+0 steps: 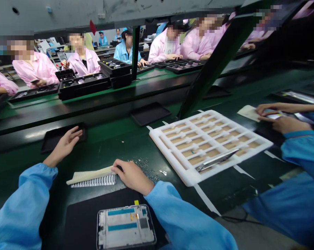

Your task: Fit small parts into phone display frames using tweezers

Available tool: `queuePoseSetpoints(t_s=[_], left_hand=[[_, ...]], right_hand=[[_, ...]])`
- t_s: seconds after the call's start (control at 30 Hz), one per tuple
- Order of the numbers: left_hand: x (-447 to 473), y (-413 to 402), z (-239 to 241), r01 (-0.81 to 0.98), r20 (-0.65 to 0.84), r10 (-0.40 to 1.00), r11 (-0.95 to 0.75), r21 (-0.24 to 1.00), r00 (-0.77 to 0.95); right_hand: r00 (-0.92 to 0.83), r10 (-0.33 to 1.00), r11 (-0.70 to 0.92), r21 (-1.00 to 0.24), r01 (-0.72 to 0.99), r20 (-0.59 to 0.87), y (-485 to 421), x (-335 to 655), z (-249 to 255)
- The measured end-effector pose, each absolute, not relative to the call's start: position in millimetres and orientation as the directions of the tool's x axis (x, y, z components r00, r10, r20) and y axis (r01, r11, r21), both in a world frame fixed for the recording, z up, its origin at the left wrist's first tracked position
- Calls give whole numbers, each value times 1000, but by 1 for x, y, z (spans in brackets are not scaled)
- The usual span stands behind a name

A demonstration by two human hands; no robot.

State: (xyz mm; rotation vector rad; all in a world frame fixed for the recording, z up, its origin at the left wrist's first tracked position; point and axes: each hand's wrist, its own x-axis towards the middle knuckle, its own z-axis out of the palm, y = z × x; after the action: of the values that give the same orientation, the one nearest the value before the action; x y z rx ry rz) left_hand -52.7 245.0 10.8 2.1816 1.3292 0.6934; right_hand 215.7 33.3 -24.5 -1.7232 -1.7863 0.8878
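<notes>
**Fig. 1.** Right hand [132, 177]: fingers curl narrowly over one end of a brush [93, 177], holding it against the bench [105, 149]. The brush has a pale handle and dark, silvery bristles; the end under the palm is hidden. Silver specks [145, 170] lie scattered just beside the hand.

Left hand [65, 146]: fingers spread wide, resting on a shallow black tray [80, 142].

Below the right forearm, a phone frame [125, 227] lies on a black mat [81, 222]. It bears blue strips and a small yellow tag, with no legible writing; the picture's bottom edge nearly cuts it off.

To the right, a white foam tray [209, 146] with tan-floored pockets carries steel tweezers [216, 160] across one corner.

At far right, a co-worker's hands [284, 118] in blue sleeves partly hide a phone [274, 116] beside a paper sheet [248, 113].

Beyond a dark divider, workers in pink smocks [81, 62] sit at stacked black trays [81, 83].
</notes>
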Motion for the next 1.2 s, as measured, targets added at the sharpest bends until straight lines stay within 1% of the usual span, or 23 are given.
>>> queuePoseSetpoints(t_s=[0.07,0.13,0.2,0.27,0.37,0.43,0.53,0.7,0.93,1.07,1.2], left_hand=[[-37,229,22,546,209,844,-488,681,494],[-31,208,34,507,203,807,-521,686,555],[-34,187,42,528,128,777,-528,666,616],[-43,169,42,584,2,744,-527,617,668],[-61,151,32,662,-172,702,-519,541,691],[-75,145,24,690,-242,688,-504,519,684],[-96,143,13,709,-290,691,-452,541,662],[-116,142,1,705,-268,731,-389,593,628],[-102,139,-12,733,-152,827,-374,569,541],[-102,139,-16,713,-114,829,-392,581,548],[-111,144,-17,669,-97,794,-431,605,600]], right_hand=[[-77,994,-9,-736,677,-82,33,216,-26],[-80,994,1,-726,687,-74,33,215,-28],[-81,994,8,-722,691,-67,33,215,-29],[-79,995,9,-728,685,-63,34,216,-29],[-85,994,9,-762,648,-61,34,217,-27],[-87,994,6,-780,625,-63,35,217,-27],[-80,995,-4,-789,614,-67,34,217,-28],[-73,996,9,-772,636,-48,33,218,-32],[-104,994,55,-749,660,-19,31,221,-28],[-131,991,75,-731,678,-21,29,220,-24],[-117,993,67,-684,726,-27,28,214,-22]])
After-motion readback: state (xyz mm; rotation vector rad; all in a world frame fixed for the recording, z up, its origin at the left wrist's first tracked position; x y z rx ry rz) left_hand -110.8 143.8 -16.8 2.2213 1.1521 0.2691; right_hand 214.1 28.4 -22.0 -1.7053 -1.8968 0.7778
